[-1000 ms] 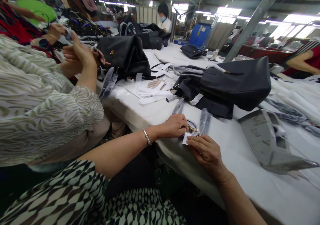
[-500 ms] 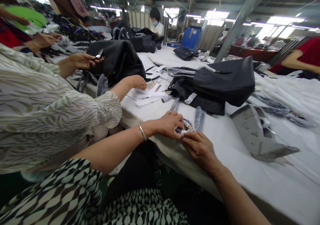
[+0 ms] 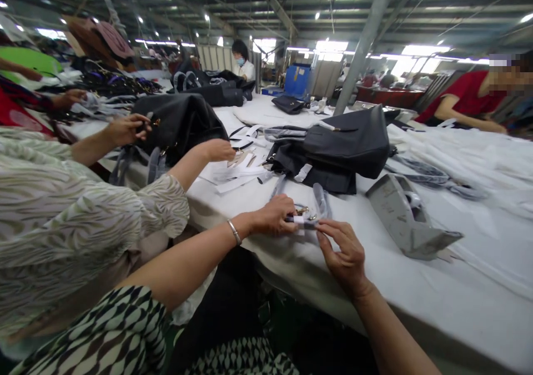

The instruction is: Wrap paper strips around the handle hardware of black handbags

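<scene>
My left hand (image 3: 275, 216) and my right hand (image 3: 343, 253) meet near the front edge of the white table (image 3: 437, 286). Both pinch the end of a plastic-wrapped bag strap (image 3: 318, 200) with a gold clasp (image 3: 303, 211); a small white paper piece is wrapped around it between my fingers. The strap runs back to a black handbag (image 3: 345, 141) lying on its side just behind my hands.
A grey tape dispenser (image 3: 403, 219) stands to the right of my hands. White paper strips (image 3: 235, 172) lie to the left. A neighbouring person in a striped blouse (image 3: 75, 219) handles another black bag (image 3: 179, 122). More bags and workers sit farther back.
My hands have lifted the strap end slightly and folded the white paper around the clasp. The neighbour's one hand has come down to the paper strips. The camera view has tilted upward.
</scene>
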Available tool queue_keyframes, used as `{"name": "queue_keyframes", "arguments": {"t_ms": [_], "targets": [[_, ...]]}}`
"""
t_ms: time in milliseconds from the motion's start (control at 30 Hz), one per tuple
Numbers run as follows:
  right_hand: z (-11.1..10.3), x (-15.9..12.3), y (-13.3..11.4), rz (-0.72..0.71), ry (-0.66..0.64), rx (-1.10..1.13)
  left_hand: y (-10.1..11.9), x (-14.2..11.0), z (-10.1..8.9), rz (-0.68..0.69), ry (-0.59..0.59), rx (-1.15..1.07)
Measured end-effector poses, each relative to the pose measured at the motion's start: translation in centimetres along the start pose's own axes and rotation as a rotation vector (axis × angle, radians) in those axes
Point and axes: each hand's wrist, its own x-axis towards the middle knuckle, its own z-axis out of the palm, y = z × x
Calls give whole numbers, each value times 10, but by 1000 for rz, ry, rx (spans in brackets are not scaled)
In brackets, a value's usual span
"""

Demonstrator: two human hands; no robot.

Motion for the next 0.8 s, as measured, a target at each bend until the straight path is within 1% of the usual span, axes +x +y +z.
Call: {"name": "queue_keyframes", "arguments": {"t_ms": [33,67,100,133,167,233,267,300,333,467,567,633,700,800], "targets": [[-3,-1,-2,64,76,-9,-1,0,-1,-58,25,-89],[-4,-2,-4,156,119,-4,-1,0,-2,-105,47,-173],[-5,-3,-6,273,128,21,-1,0,-3,-137,62,-245],[-5,-2,-8,410,107,67,0,0,-4,-156,74,-299],[-3,0,-9,559,55,135,1,1,-4,-166,80,-333],[3,8,-11,817,-108,310,5,2,-4,-175,89,-366],[8,13,-11,902,-179,398,6,2,-4,-180,97,-377],[12,17,-10,955,-220,472,8,3,-4,-183,109,-389],[17,22,-9,986,-231,528,8,3,-3,-184,115,-403],[29,28,-2,1001,-165,616,5,2,0,-162,108,-440],[30,27,5,937,-206,632,2,1,2,-157,111,-480],[27,27,9,851,-241,625,2,1,4,-181,128,-531],[23,29,16,750,-279,565,3,4,6,-198,144,-574],[15,30,33,538,-349,346,5,8,10,-150,133,-559]]}}
